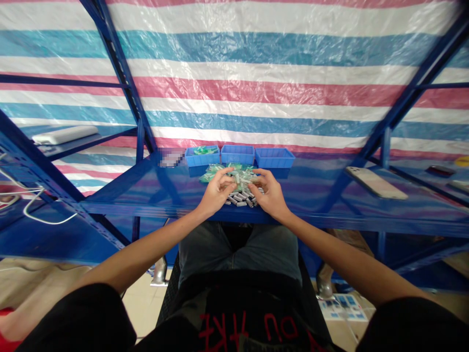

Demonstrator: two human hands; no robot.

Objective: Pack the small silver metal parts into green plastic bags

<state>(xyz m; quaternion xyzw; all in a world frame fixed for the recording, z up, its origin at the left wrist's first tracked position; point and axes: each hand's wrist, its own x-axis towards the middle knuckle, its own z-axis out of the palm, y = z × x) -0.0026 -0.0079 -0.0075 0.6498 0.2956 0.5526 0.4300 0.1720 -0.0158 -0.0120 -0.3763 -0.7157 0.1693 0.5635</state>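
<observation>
My left hand (217,191) and my right hand (268,194) meet over a heap of small grey metal cylinders (240,198) at the front edge of a blue shelf (176,195). Both hands have their fingers curled in a pinch. Between the fingertips is a small clear packet (240,179), held by both hands. Behind the hands lies a pile of clear and green packets (229,171). What is inside the held packet is too small to tell.
Three blue plastic bins (238,155) stand in a row behind the pile; the left one holds green pieces. A phone (375,182) lies on the shelf at right. A white bar (64,135) and white cables (32,205) sit at left. A striped tarp hangs behind.
</observation>
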